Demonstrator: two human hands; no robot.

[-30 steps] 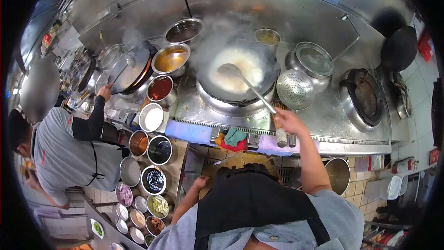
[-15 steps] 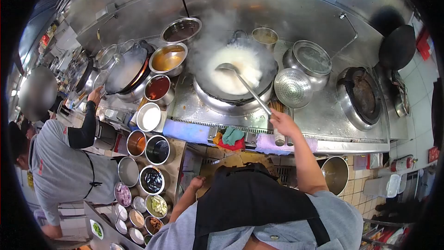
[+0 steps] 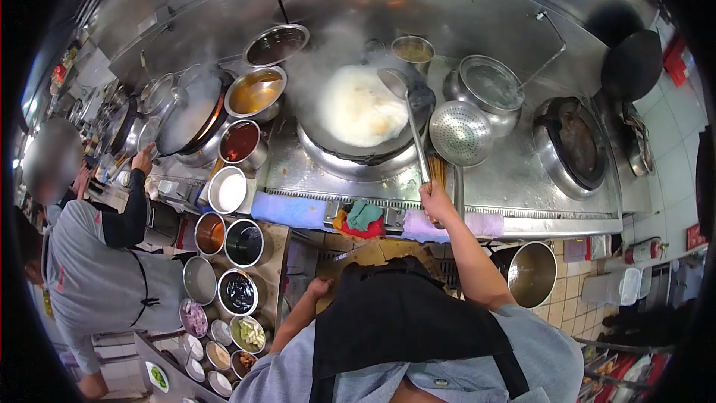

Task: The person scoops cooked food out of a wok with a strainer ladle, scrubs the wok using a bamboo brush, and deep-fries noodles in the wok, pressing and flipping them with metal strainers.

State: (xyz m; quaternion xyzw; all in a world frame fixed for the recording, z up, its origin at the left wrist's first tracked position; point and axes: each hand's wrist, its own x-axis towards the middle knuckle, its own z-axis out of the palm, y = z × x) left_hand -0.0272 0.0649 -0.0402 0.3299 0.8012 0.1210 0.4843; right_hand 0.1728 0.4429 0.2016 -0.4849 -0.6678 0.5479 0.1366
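From the head view, steam rises off a wok (image 3: 319, 133) of pale food (image 3: 362, 104) on the steel counter (image 3: 298, 179). The right hand (image 3: 436, 203) grips a ladle (image 3: 415, 133) over it; the left hand (image 3: 321, 286), apart, I cannot read. Beige tiles (image 3: 570, 295) floor the room.

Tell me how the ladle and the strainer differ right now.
The ladle is gripped in the right hand; no hand holds the strainer.
The ladle's bowl is over the wok, while the strainer's is to the wok's right.
The ladle's bowl is smaller with no visible holes; the strainer's is wider and full of them.
Both look metallic and have long handles.
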